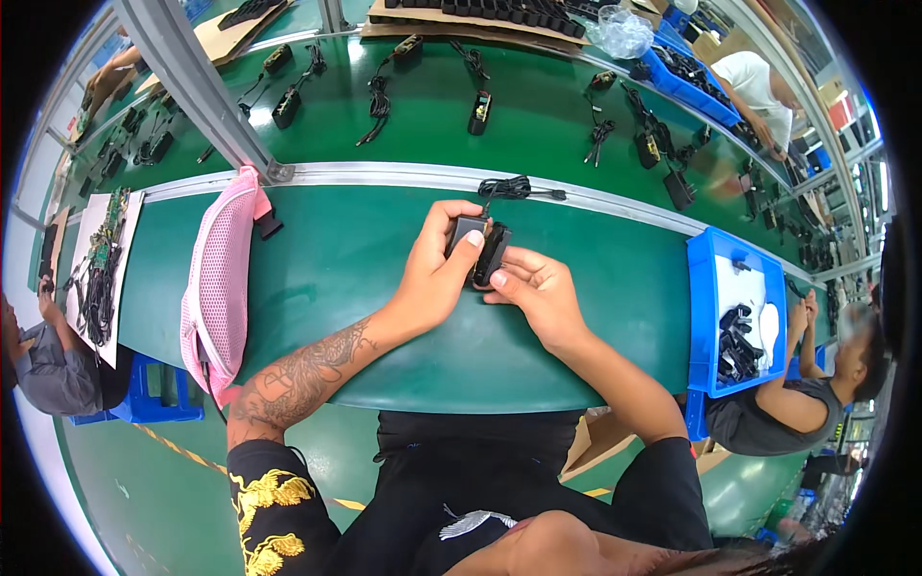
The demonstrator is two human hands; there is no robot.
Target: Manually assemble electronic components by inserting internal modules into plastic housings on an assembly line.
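My left hand (pixel 429 273) is closed around a black power adapter (pixel 493 252), its thumb pressed on the upper face. The adapter looks like two dark casing parts side by side; whether they are joined, I cannot tell. From the right, my right hand (pixel 544 296) pinches the near lower end of the adapter with thumb and fingers. A bundled black cable (pixel 509 188) leads from the adapter's far end and lies by the metal rail. Both hands are over the middle of the green work surface (pixel 384 374).
To the left lies a pink mesh pouch (pixel 220 278). At the right edge stands a blue bin (pixel 702 322) with black parts inside. Beyond the metal rail (pixel 384 174), several adapters with cables (pixel 480 112) rest on a green belt. Other people sit at both sides.
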